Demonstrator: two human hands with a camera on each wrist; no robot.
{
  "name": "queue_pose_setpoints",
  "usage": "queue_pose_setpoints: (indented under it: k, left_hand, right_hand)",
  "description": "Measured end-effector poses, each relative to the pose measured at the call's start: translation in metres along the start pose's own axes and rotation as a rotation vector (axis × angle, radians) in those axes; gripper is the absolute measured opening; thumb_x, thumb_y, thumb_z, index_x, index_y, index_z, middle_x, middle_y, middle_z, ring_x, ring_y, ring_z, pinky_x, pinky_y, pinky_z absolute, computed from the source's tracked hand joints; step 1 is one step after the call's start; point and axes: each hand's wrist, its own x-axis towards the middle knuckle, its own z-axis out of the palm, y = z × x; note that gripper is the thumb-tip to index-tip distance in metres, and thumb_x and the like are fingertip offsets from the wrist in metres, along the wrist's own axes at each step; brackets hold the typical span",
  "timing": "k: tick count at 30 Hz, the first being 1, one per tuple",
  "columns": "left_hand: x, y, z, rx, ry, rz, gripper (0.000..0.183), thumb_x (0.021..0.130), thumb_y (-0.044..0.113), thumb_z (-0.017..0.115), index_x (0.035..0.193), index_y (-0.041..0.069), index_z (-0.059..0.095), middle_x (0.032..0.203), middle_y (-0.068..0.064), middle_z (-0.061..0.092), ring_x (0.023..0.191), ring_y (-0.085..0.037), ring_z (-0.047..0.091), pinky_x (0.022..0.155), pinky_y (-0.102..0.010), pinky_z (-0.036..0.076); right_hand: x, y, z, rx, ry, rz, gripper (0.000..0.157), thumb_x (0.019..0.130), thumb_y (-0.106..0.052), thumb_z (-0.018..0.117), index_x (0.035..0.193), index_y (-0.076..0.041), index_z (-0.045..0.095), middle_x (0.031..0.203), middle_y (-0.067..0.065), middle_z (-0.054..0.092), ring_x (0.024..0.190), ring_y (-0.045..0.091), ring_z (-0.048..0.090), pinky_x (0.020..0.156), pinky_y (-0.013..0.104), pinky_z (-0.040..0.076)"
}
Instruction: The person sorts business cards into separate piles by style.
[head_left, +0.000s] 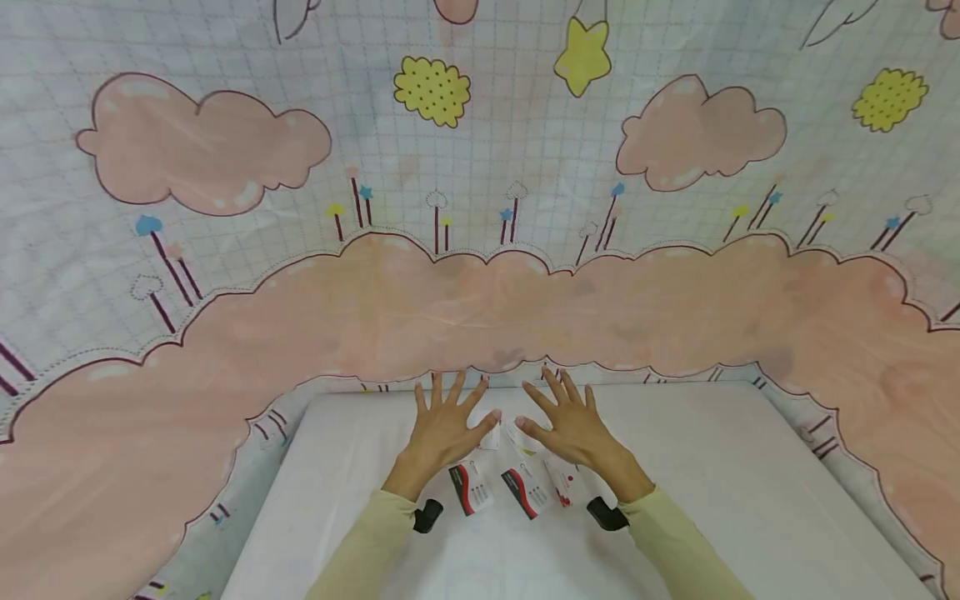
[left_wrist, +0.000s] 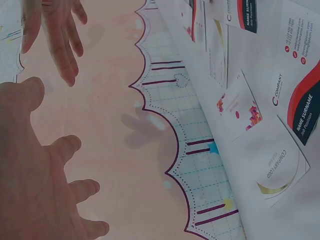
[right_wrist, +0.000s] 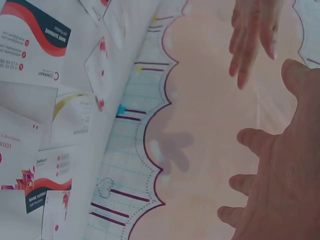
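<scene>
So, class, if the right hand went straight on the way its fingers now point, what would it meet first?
Most likely the cloud-print backdrop, beyond the white table; how far the right hand is from it is unclear.

I spread the fingers of my left hand (head_left: 447,429) and right hand (head_left: 576,427), thumbs facing but apart, near the far edge of a white table (head_left: 330,500). Between my wrists lie a red-and-black-banded card (head_left: 471,488), a second banded card (head_left: 527,490) and a red-marked card (head_left: 562,482). Beyond is a cloud-printed cloth (head_left: 465,312).
</scene>
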Motion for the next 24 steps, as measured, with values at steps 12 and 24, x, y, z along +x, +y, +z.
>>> queue_pose_setpoints:
  k: [12,24]
  left_hand:
    - [-0.014,-0.003,-0.001,-0.009,0.024,0.007,0.07,0.094,0.07,0.034,0.154,0.033,0.03,0.165,-0.008,0.017,0.152,-0.043,0.0,0.116,-0.07,0.003]
    - [-0.044,-0.009,0.018,-0.051,0.09,0.026,0.069,0.094,0.064,0.045,0.152,0.027,0.037,0.162,-0.009,0.027,0.151,-0.039,0.017,0.114,-0.067,0.021]
  right_hand:
    - [-0.011,-0.003,0.009,0.024,0.016,-0.007,0.069,0.096,-0.062,0.044,0.154,-0.028,0.032,0.165,0.009,0.017,0.152,0.04,0.012,0.114,0.072,0.008]
    - [-0.027,-0.008,0.028,0.069,0.096,-0.035,0.07,0.093,-0.057,0.054,0.152,-0.024,0.037,0.157,0.01,0.037,0.144,0.038,0.033,0.11,0.067,0.029]
